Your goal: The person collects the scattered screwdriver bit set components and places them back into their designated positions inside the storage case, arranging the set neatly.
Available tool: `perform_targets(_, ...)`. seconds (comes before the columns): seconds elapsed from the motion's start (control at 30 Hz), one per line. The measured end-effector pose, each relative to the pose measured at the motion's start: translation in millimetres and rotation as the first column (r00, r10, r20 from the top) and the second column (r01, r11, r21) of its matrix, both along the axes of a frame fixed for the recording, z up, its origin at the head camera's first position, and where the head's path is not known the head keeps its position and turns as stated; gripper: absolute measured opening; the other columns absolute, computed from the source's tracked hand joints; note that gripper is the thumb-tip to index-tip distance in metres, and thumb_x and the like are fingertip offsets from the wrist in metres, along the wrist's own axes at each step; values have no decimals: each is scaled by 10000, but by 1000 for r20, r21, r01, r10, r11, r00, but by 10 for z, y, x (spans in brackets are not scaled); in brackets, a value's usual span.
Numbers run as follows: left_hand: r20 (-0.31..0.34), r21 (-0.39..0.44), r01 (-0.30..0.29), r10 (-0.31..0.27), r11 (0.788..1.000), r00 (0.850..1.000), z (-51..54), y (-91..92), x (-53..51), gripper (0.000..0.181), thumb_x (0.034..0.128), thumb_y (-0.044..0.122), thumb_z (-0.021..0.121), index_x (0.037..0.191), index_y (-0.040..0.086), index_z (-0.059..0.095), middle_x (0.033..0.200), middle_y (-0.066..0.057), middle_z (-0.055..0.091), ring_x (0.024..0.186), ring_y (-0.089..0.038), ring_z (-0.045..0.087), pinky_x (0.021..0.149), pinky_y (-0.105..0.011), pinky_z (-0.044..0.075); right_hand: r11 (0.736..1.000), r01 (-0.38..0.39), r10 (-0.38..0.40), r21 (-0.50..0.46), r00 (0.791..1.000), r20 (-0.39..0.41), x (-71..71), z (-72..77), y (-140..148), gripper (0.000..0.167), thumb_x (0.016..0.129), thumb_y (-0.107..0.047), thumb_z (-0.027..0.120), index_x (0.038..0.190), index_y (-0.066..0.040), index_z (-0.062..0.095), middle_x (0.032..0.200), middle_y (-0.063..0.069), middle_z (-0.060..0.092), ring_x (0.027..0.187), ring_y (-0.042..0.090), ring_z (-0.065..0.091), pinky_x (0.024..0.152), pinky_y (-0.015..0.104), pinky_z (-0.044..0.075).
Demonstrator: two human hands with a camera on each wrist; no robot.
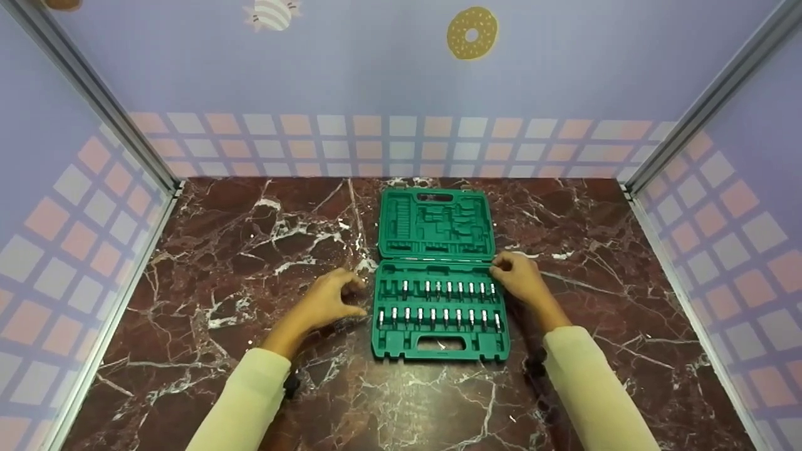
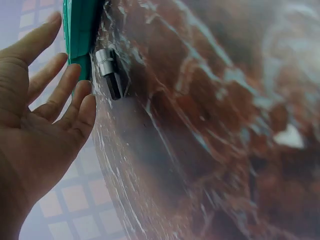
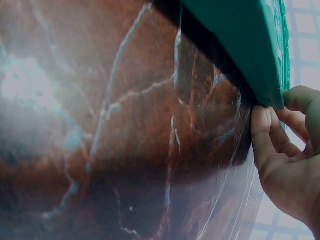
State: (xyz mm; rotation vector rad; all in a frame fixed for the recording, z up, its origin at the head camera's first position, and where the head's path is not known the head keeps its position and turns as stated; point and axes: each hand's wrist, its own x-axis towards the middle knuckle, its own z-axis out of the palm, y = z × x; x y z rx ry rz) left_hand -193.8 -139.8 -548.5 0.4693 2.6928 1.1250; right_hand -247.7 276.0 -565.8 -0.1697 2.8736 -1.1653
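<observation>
A green plastic tool case (image 1: pixel 395 356) lies opened flat on the marble table, its lid (image 1: pixel 438 225) folded toward the back wall. Two rows of silver-and-black bit sockets (image 1: pixel 445 316) sit in the base, with bare slots in the upper row. My left hand (image 1: pixel 329 299) hovers by the case's left side, fingers spread and slightly bent, holding nothing. One bit socket (image 2: pixel 109 72) shows beside the case in the left wrist view. At the right edge near the hinge, my right hand (image 1: pixel 519 275) pinches the base's corner between thumb and fingers (image 3: pixel 299 99).
Dark red marble with white veins forms the tabletop (image 1: pixel 250 263). A lilac back wall (image 1: pixel 376 69) with a checked border and side walls (image 1: pixel 739 207) enclose it. White specks lie scattered left of the case.
</observation>
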Motion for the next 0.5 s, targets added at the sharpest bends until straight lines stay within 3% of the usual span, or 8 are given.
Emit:
perform_targets(0.27,7,-74,35,-34,997,999,-38,-54,94,401,712,105,921,1051,64,709,1061,-55,614,1023,-268,591,996,-492,504,1000,-13,13,16,1000,-8,-5,5,-6,113,950,-114,691,1001,-16,716,1098,210,717,950,336,658,832,489,535)
perform_targets(0.43,-49,-100,48,-53,994,997,-88,-98,123,347,727,97,913,1009,39,718,1030,-89,616,1068,-330,588,1027,-523,472,1000,-12,13,24,1000,-14,-11,6,-7,115,945,-111,692,996,-10,712,1098,220,715,971,355,659,857,511,534)
perform_targets(0.5,-71,-109,42,-50,993,996,-113,-113,129,310,740,107,909,980,40,725,1075,-118,641,1170,-379,588,1087,-546,444,1000,-12,12,19,1000,-15,-14,9,-4,113,939,-103,694,994,-6,712,1098,221,717,978,358,659,865,512,533)
